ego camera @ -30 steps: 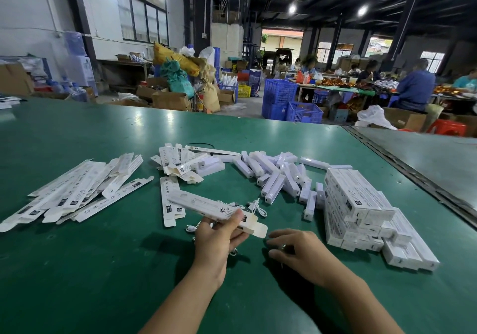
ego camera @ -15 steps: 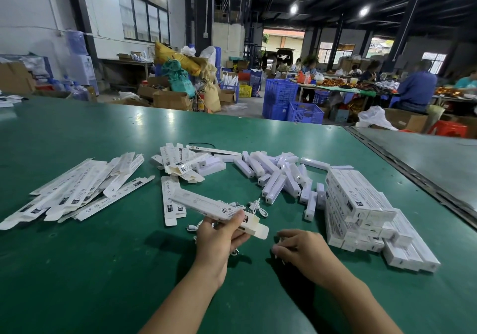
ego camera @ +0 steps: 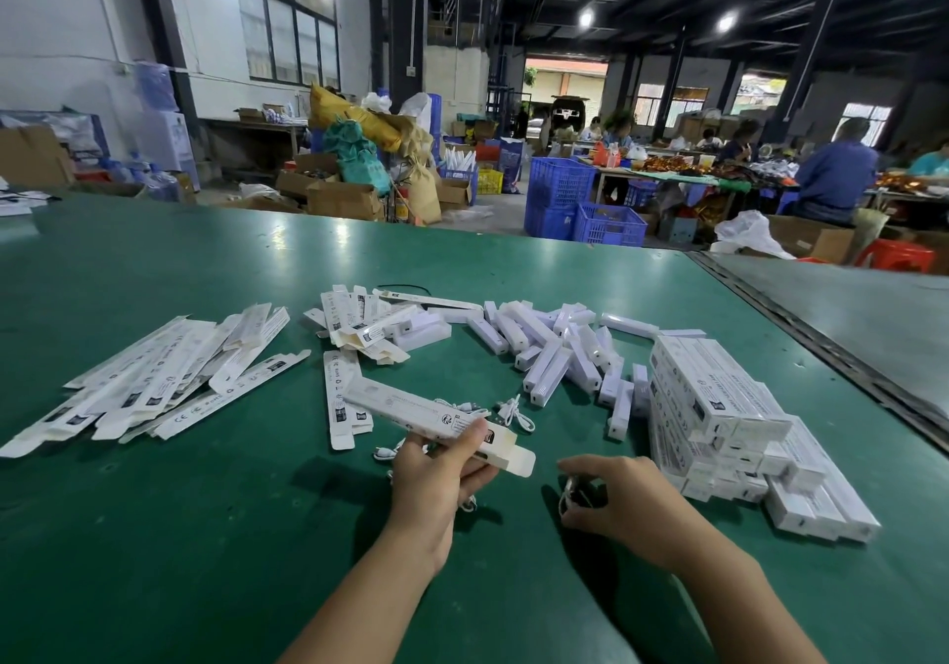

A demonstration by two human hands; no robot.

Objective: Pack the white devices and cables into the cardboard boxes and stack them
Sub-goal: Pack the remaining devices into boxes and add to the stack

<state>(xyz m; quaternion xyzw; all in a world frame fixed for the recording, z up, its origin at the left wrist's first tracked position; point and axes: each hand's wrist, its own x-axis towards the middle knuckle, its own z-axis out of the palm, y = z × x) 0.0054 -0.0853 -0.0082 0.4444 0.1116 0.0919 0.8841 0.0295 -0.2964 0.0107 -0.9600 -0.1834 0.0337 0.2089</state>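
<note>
Fingers of the left hand (ego camera: 432, 481) were clamped round one end of a long white cardboard box (ego camera: 405, 404), its open flap pointing toward the right hand (ego camera: 624, 501), whose fingers curled round a coiled white cable (ego camera: 566, 497) low over the green worktop (ego camera: 205, 535). Loose white devices (ego camera: 554, 355) lay heaped mid-worktop, packed boxes (ego camera: 719, 406) stacked toward its right edge, and flat boxes (ego camera: 154, 386) fanned toward its left edge.
</note>
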